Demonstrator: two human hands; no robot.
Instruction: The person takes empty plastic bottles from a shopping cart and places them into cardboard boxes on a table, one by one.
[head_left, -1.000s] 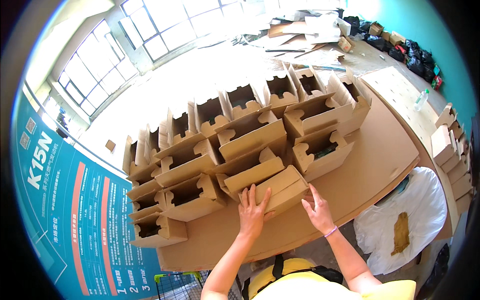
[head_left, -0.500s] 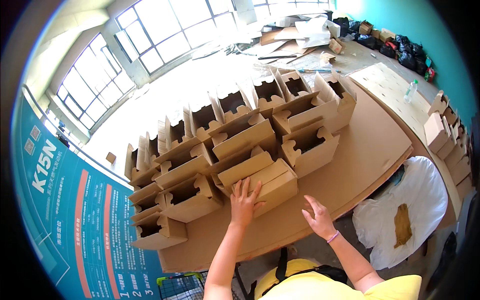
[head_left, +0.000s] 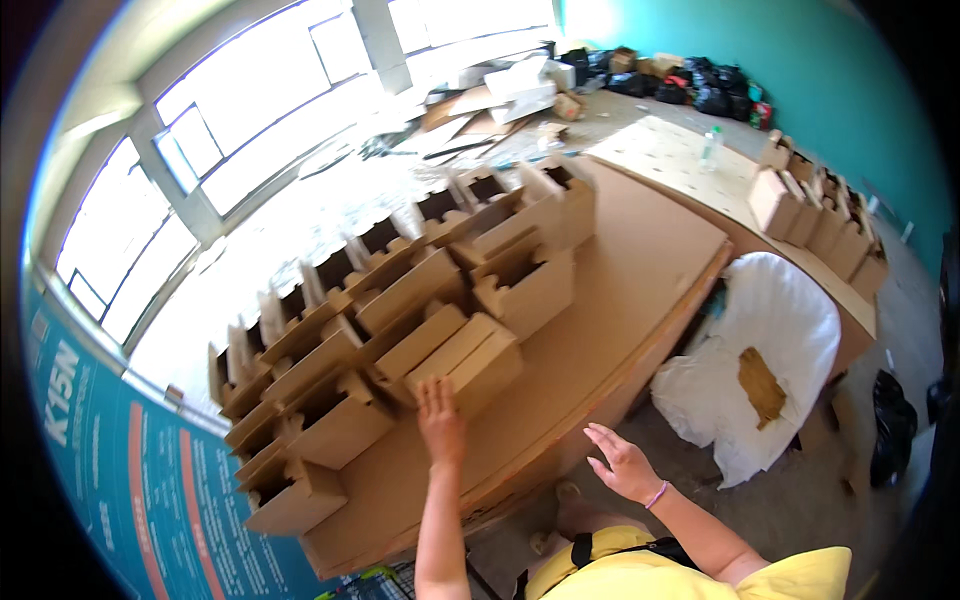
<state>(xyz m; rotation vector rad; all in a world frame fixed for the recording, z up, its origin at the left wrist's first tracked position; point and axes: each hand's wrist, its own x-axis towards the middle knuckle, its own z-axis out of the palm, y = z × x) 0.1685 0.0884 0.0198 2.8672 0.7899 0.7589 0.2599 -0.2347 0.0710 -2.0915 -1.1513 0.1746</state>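
Observation:
Rows of brown cardboard boxes (head_left: pixel 345 425) with open tops stand on a cardboard-covered surface (head_left: pixel 640 270). In the front row, one box (head_left: pixel 480 365) has a long top panel folded over, and a raised flap stands behind it. My left hand (head_left: pixel 441 425) is open at the near side of this box, fingers stretched toward its lower edge; whether the fingertips touch it I cannot tell. Past the front edge of the surface, my right hand (head_left: pixel 622 465) hovers open and holds nothing. A pink band circles its wrist.
To the right stands a chair draped in white plastic (head_left: pixel 790 320), with a brown patch on it. Beyond it, a pale board (head_left: pixel 660 150) bears a plastic bottle (head_left: pixel 711 148) and more cartons (head_left: pixel 810 210). A teal printed banner (head_left: pixel 130 470) rises at the left. Black bags (head_left: pixel 715 90) line the far wall.
My left hand has drawn back from the top of the folded box toward its near side. My right hand stays open. The view has turned to the right, shifting the scene leftward.

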